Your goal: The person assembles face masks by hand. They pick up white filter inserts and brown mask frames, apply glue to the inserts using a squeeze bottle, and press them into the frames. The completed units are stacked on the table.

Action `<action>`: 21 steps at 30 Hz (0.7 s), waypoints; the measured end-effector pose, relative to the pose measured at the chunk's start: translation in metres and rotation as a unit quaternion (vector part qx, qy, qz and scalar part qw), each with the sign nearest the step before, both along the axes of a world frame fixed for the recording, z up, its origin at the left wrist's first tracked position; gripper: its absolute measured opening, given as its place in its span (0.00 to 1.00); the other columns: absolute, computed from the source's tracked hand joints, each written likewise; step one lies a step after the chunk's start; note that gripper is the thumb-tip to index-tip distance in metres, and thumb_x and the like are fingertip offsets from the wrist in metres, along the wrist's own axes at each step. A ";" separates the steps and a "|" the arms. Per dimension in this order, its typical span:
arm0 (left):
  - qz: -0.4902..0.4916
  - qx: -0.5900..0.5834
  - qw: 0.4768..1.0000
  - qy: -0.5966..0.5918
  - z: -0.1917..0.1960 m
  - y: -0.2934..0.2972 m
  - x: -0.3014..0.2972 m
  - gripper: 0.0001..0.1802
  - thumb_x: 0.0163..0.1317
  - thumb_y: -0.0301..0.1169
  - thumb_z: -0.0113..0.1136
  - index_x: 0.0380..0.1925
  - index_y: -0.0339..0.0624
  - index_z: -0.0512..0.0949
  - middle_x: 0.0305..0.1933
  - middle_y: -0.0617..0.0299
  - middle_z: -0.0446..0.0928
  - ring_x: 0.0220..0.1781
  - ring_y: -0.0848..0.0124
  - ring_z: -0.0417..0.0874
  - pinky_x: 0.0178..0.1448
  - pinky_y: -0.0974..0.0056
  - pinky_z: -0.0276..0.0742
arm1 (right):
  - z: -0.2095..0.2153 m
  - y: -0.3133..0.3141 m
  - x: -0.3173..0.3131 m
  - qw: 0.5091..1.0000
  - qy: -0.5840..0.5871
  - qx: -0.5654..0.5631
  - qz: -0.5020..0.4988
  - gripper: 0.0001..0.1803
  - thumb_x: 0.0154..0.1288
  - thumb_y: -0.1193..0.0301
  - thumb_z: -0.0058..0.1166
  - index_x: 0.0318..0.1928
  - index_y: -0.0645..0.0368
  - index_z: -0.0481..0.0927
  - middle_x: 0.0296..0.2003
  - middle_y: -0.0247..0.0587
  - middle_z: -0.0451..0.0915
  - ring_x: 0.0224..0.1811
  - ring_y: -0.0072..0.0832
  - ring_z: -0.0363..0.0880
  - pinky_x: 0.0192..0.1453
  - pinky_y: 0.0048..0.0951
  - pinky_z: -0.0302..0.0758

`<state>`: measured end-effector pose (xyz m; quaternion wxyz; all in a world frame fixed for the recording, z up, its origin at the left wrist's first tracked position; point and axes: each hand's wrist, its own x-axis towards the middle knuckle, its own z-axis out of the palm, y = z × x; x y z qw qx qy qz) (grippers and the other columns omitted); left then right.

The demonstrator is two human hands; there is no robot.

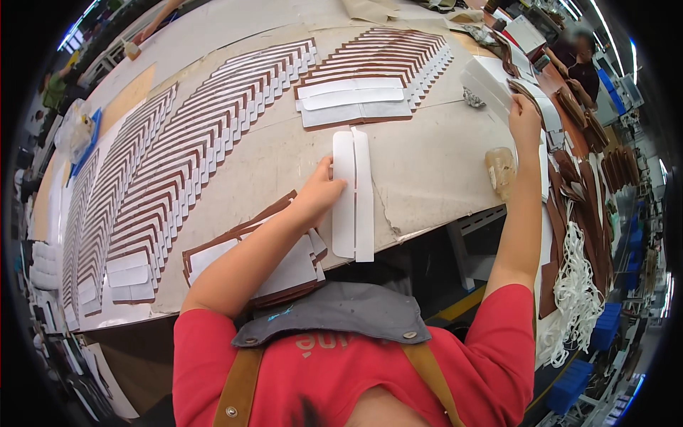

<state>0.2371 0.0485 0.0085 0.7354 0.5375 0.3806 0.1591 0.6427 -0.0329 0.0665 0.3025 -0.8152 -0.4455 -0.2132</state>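
My left hand [324, 188] grips two long white strips [363, 196] side by side, upright near the table's front edge, thumb across them. Out to the right, my right hand [525, 117] has its fingers closed at the edge of some white strips [487, 82]; its fingertips are partly hidden. Beneath my left forearm lies a stack of brown pieces with white panels [284, 270]. Beyond the strips, a fanned row of similar brown-and-white pieces [356, 99] overlaps on the table.
More overlapping rows [206, 128] cover the table's left side. A jar of yellowish stuff [500, 171] stands near the right edge, by a crumpled grey lump [473, 97]. White cords [573, 292] and brown strips hang at the right. A co-worker [583, 67] is at the far right.
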 end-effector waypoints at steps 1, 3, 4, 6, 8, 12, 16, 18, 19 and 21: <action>0.007 -0.001 1.000 0.002 -0.002 0.001 0.000 0.31 0.57 0.20 0.43 0.63 0.33 0.52 0.55 0.46 0.68 0.55 0.62 0.72 0.58 0.62 0.68 | 0.003 -0.002 -0.011 0.999 0.026 0.014 0.021 0.11 0.62 0.72 0.47 0.43 0.58 0.79 0.36 0.48 0.81 0.35 0.41 0.80 0.38 0.38 0.74; 0.026 0.010 1.000 0.011 -0.009 0.006 0.000 0.33 0.55 0.19 0.43 0.63 0.35 0.50 0.54 0.46 0.69 0.53 0.62 0.74 0.56 0.61 0.71 | 0.014 -0.010 -0.040 0.986 0.146 0.031 0.078 0.11 0.62 0.73 0.48 0.43 0.59 0.79 0.32 0.43 0.81 0.30 0.33 0.80 0.36 0.31 0.74; 0.032 0.016 0.999 0.016 -0.012 0.008 0.000 0.33 0.55 0.19 0.42 0.64 0.36 0.50 0.53 0.47 0.70 0.52 0.61 0.75 0.55 0.60 0.72 | 0.019 -0.016 -0.055 0.972 0.206 0.040 0.102 0.11 0.62 0.73 0.48 0.43 0.60 0.79 0.31 0.40 0.81 0.28 0.28 0.80 0.34 0.27 0.73; 0.007 0.017 1.000 0.002 -0.006 0.009 -0.005 0.33 0.56 0.22 0.46 0.64 0.35 0.50 0.56 0.47 0.68 0.53 0.61 0.73 0.56 0.60 0.69 | 0.026 -0.026 -0.080 0.959 0.251 0.012 0.131 0.11 0.62 0.73 0.49 0.43 0.60 0.79 0.28 0.36 0.80 0.26 0.22 0.78 0.31 0.22 0.71; -0.007 0.042 0.999 0.023 0.007 0.008 -0.006 0.34 0.57 0.24 0.49 0.64 0.35 0.51 0.58 0.47 0.65 0.56 0.60 0.71 0.58 0.59 0.66 | 0.023 -0.031 -0.097 0.947 0.287 -0.012 0.141 0.10 0.61 0.72 0.51 0.42 0.61 0.79 0.24 0.35 0.79 0.23 0.18 0.75 0.28 0.20 0.69; 0.032 0.357 0.926 0.115 0.006 0.003 -0.015 0.35 0.57 0.28 0.54 0.64 0.37 0.53 0.64 0.46 0.58 0.63 0.54 0.61 0.64 0.55 0.59 | 0.025 -0.034 -0.129 0.931 0.326 -0.047 0.160 0.09 0.59 0.73 0.53 0.39 0.63 0.79 0.24 0.35 0.78 0.20 0.17 0.71 0.26 0.20 0.68; 0.010 0.607 0.788 0.104 0.033 -0.015 -0.012 0.34 0.56 0.33 0.58 0.63 0.42 0.58 0.65 0.50 0.56 0.69 0.54 0.52 0.67 0.52 0.52 | 0.033 -0.038 -0.156 0.939 0.249 -0.103 0.212 0.08 0.58 0.74 0.53 0.37 0.64 0.78 0.26 0.41 0.78 0.25 0.25 0.75 0.30 0.25 0.71; -0.013 0.721 0.684 0.107 0.061 -0.026 -0.001 0.34 0.55 0.34 0.60 0.62 0.44 0.60 0.64 0.52 0.58 0.68 0.57 0.54 0.66 0.52 0.53 | 0.037 -0.040 -0.172 0.944 0.147 -0.115 0.273 0.06 0.57 0.75 0.52 0.35 0.63 0.77 0.28 0.44 0.77 0.27 0.32 0.76 0.32 0.30 0.72; -0.019 0.773 0.625 0.105 0.074 -0.030 0.005 0.34 0.54 0.35 0.61 0.62 0.44 0.61 0.64 0.54 0.59 0.68 0.59 0.55 0.66 0.52 0.54 | 0.042 -0.039 -0.181 0.941 0.091 -0.120 0.302 0.05 0.57 0.75 0.52 0.35 0.63 0.76 0.29 0.45 0.77 0.28 0.36 0.77 0.33 0.33 0.73; -0.093 0.758 0.628 0.152 0.087 -0.031 0.016 0.27 0.52 0.35 0.62 0.54 0.47 0.70 0.61 0.59 0.64 0.65 0.65 0.60 0.66 0.53 0.52 | 0.053 -0.041 -0.204 0.930 0.048 -0.125 0.342 0.04 0.57 0.75 0.52 0.33 0.62 0.75 0.30 0.46 0.76 0.30 0.40 0.76 0.34 0.36 0.73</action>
